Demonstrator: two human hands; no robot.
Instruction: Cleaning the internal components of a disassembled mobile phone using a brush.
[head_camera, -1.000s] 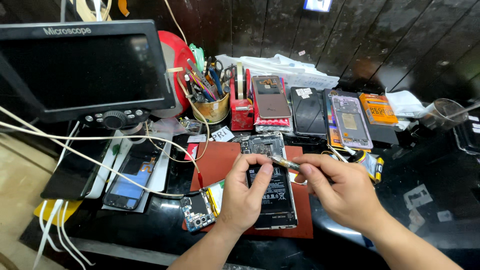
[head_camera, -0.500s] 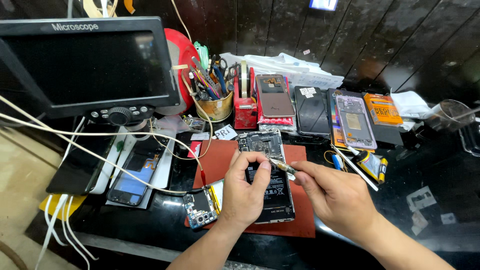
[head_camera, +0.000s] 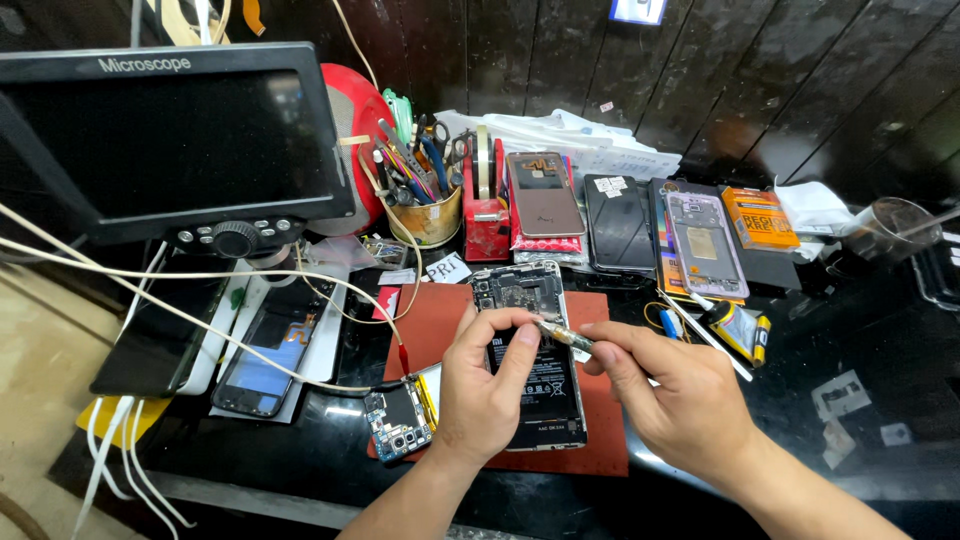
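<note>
Your right hand (head_camera: 680, 395) has its fingers pinched tight around a slim screwdriver (head_camera: 562, 335), tip down at the upper edge of the battery. Your left hand (head_camera: 485, 385) lies on the opened phone (head_camera: 530, 360), fingers curled and pressing it flat, closed on nothing. The phone rests on the red mat (head_camera: 600, 440) on the table (head_camera: 860, 330). Its back cover is already off, with board and battery bare; the inner parts remain in place. A small loose board (head_camera: 398, 420) lies just beside your left wrist.
</note>
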